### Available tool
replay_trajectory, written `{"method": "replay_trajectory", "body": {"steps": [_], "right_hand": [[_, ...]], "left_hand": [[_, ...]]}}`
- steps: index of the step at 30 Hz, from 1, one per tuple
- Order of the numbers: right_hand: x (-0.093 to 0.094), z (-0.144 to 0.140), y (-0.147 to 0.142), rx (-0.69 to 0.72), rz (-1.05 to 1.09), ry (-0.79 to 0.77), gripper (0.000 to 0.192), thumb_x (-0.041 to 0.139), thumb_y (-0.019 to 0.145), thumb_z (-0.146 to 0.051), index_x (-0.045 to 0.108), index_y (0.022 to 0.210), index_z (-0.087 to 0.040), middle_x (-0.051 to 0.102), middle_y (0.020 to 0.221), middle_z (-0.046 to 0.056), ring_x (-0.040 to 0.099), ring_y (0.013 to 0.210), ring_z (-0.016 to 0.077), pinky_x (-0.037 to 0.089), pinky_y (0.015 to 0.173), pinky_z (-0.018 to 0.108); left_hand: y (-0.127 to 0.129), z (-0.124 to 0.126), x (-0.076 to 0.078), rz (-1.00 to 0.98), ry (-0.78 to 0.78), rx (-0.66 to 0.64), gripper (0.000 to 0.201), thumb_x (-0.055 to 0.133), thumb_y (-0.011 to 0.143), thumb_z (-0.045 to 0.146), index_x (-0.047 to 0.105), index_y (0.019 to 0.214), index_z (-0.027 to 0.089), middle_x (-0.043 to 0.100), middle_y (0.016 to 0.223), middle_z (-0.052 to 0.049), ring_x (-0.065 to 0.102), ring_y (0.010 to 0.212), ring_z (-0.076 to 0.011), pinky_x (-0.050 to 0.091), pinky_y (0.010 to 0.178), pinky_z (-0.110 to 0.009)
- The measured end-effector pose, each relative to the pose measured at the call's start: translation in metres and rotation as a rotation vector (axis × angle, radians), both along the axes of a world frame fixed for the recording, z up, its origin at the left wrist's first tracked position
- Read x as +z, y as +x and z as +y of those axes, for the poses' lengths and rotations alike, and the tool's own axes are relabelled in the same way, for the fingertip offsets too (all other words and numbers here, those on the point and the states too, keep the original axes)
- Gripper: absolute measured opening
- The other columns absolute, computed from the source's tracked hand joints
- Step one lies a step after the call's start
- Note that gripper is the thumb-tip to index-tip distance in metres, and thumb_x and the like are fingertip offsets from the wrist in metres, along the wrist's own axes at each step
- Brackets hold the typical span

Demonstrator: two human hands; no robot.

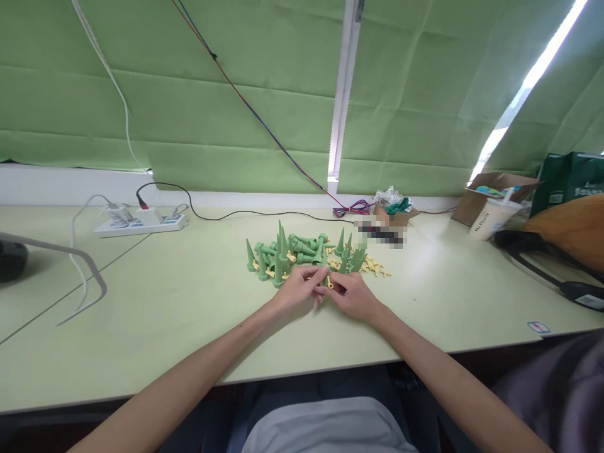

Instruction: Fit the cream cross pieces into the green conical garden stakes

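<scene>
Pinching a yellow tubular fitting [330, 284], the right hand [355, 296] meets the left hand [300, 284], whose grip is unclear, between the worktop's [198, 314] front edge and upright green plastic spikes [282, 250]. Working the fitting appears the step; the next move likely calls for steadiness.

green sheeting [264, 151]: creased, across my feed's background
light gap [533, 78]: i see it glare, upper right
tabletop [165, 340]: pale, seamed at left
</scene>
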State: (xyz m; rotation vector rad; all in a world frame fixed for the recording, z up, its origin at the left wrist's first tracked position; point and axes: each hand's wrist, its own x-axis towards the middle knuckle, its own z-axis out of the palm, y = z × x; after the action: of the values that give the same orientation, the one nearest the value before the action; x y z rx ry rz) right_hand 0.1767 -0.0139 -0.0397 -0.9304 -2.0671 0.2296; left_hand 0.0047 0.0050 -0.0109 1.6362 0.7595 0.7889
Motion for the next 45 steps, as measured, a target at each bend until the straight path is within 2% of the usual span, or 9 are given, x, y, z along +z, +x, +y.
{"method": "replay_trajectory", "body": {"steps": [15,28,45], "right_hand": [[0.005,-0.003,-0.002,0.012,0.002,-0.04,0.041,0.054,0.092,-0.038,0.034,0.06,-0.02,0.034,0.051,-0.007,0.031,0.046,0.0076,0.025,0.05,0.023],[0.006,-0.003,-0.001,-0.006,0.007,-0.046,0.04,0.049,0.094,-0.036,0.034,0.06,-0.02,0.034,0.051,-0.006,0.031,0.047,0.0078,0.026,0.05,0.024],[0.011,-0.004,-0.001,-0.021,-0.013,-0.052,0.039,0.049,0.093,-0.033,0.034,0.059,-0.02,0.035,0.05,-0.006,0.031,0.046,0.0079,0.026,0.049,0.024]], "left_hand": [[0.002,0.001,-0.003,-0.001,0.004,0.016,0.045,0.05,0.088,0.056,0.058,0.079,0.013,0.057,0.061,-0.001,0.055,0.046,-0.0113,0.045,0.043,-0.024],[0.003,0.0,-0.003,0.027,0.004,0.098,0.041,0.051,0.087,0.056,0.054,0.078,0.017,0.051,0.047,0.003,0.052,0.038,-0.0125,0.042,0.039,-0.024],[0.003,-0.002,-0.004,0.038,0.07,0.145,0.039,0.054,0.085,0.055,0.05,0.075,0.019,0.049,0.049,0.004,0.051,0.039,-0.0122,0.039,0.039,-0.023]]}}
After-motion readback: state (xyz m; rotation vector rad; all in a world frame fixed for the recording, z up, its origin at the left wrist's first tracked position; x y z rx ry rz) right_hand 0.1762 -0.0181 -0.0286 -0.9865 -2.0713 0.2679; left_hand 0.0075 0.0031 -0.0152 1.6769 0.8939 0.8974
